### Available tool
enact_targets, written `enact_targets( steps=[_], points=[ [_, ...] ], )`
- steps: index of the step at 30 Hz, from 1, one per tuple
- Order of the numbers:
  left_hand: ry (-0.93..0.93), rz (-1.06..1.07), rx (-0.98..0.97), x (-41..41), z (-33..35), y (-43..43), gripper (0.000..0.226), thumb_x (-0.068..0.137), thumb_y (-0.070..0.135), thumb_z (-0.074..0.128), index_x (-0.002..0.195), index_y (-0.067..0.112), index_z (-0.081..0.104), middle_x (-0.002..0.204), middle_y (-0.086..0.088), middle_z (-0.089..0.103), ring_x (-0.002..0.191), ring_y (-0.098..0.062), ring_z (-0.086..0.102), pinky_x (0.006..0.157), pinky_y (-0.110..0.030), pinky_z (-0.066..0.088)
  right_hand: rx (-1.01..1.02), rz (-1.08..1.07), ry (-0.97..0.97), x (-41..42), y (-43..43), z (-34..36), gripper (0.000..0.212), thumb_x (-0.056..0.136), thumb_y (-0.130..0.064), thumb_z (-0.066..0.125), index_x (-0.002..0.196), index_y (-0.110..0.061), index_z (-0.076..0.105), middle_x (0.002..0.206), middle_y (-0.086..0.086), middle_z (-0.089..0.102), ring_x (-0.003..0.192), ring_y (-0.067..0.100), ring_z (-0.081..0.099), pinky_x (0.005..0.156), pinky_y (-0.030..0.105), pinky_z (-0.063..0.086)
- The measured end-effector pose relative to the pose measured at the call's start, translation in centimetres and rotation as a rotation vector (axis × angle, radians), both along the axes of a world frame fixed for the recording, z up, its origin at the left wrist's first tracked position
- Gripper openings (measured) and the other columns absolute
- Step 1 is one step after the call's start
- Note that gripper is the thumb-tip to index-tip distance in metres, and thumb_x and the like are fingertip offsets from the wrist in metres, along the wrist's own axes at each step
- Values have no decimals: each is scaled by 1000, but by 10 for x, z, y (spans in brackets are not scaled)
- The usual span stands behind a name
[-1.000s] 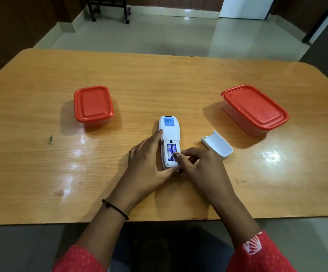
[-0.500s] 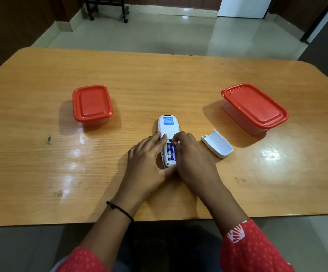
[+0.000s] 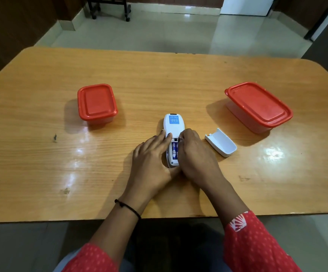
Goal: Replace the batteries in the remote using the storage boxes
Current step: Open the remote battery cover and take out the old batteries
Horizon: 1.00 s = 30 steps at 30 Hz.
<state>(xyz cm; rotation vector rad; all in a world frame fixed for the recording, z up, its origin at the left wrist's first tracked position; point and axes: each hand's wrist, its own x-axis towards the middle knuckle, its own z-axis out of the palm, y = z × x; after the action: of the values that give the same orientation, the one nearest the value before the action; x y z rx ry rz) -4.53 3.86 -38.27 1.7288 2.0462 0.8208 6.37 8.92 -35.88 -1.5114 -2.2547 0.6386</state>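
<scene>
A white remote (image 3: 173, 124) lies face down in the middle of the wooden table (image 3: 41, 154), its battery bay uncovered and blue batteries (image 3: 174, 152) showing inside. My left hand (image 3: 151, 160) rests flat along the remote's left side and steadies it. My right hand (image 3: 195, 154) covers the bay's right side, its curled fingertips at the far end of the batteries. The white battery cover (image 3: 221, 142) lies inside up just right of my right hand. A small red-lidded box (image 3: 96, 103) stands at the left and a larger one (image 3: 258, 106) at the right, both closed.
The table's near edge runs just in front of my forearms. Beyond the far edge is a pale tiled floor with a black wheeled frame (image 3: 108, 7) at the back.
My right hand has moved up from the bay's near end to its far end, now hiding more of the batteries. My left hand's fingers slid slightly farther along the remote.
</scene>
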Motion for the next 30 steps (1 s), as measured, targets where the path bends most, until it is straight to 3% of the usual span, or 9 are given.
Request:
enact_targets(
  steps=[3,9,14,18,24,30],
  points=[
    [-4,-26,-27,-2,1,0,84,66,57,55,143,30,35,155,10,28,141,-9,25,109,-26,11,12,26,46,-2,-7,1,21,96,-22,34,81,-13,45,91,5,44,78,30,55,67,40,41],
    [-1,-2,-28,1,1,1,81,72,49,71,143,32,35,154,14,27,141,-6,23,107,-23,9,50,-24,208,11,0,-4,21,92,-3,41,102,-8,59,102,9,59,90,24,56,75,34,41],
    [-1,-11,-30,-1,0,0,78,75,43,70,143,33,33,154,14,26,141,-6,22,108,-24,9,87,9,88,5,-2,1,21,87,1,41,98,-6,57,98,11,58,82,32,56,68,41,43],
    [4,-7,-27,-1,-1,0,79,74,41,72,143,30,35,154,9,28,141,-10,25,112,-30,12,88,34,-46,-2,-2,2,14,90,-5,38,99,-6,49,99,12,51,77,37,55,58,37,34],
    [-10,6,-20,0,-1,0,83,63,48,56,141,27,40,153,5,33,140,-13,31,112,-32,16,27,67,-52,-6,-1,5,14,95,-14,36,101,-7,45,103,12,47,82,38,56,65,44,44],
    [-7,-2,-18,0,0,-1,83,63,50,55,142,29,39,153,7,32,140,-12,29,111,-28,14,4,42,-1,-9,5,3,12,97,-18,34,86,-13,37,88,5,40,79,36,54,63,39,37]
  ],
)
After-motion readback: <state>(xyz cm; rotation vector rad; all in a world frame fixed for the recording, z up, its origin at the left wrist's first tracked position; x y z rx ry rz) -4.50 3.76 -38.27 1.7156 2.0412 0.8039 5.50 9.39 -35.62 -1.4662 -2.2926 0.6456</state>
